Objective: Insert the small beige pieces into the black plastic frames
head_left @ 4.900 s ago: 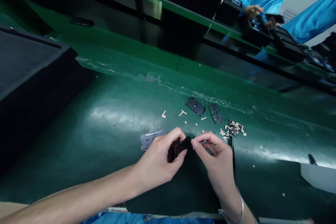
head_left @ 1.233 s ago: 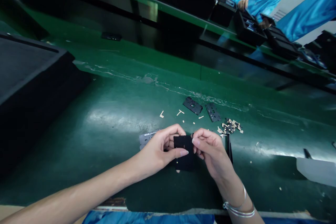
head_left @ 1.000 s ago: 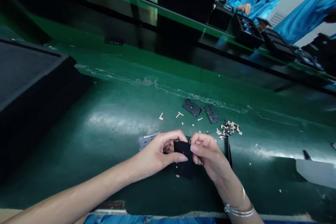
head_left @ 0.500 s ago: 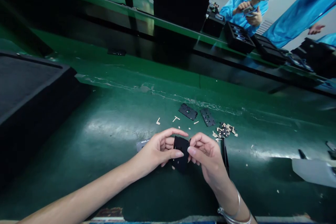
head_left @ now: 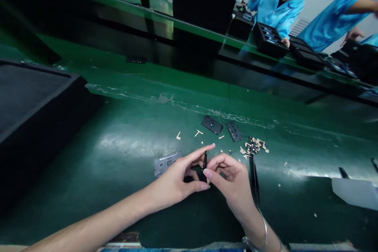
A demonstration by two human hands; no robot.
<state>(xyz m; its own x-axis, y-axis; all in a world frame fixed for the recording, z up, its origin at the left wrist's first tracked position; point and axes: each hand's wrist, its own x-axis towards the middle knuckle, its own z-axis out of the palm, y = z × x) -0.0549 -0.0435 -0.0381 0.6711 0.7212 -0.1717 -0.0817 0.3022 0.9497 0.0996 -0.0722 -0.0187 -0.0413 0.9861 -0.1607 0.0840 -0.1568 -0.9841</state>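
A thin black plate [head_left: 204, 160], seen nearly edge-on, stands between my two hands low in the middle of the view. My left hand [head_left: 181, 177] curves round it, thumb below and forefinger stretched along the top. With thumb and forefinger, my right hand [head_left: 228, 173] pinches the plate's near right side. Partly under my left hand lies a grey plate with cut-outs [head_left: 167, 162]. Black tweezers [head_left: 254, 183] rest just right of my right hand. Beyond the hands are two black plates, one on the left [head_left: 212, 125] and another on the right [head_left: 234, 131].
A small pile of black and beige pieces [head_left: 254, 146] lies right of the plates, with beige scraps [head_left: 198, 132] scattered nearby. A large black block [head_left: 35, 106] fills the left side. A pale translucent piece [head_left: 354, 192] is at right. Behind, people in blue work beside black trays [head_left: 270, 41].
The black plate has turned from face-on to nearly edge-on between my hands. More of the grey plate shows. A person at the back has lowered one hand to a tray and raised the other.
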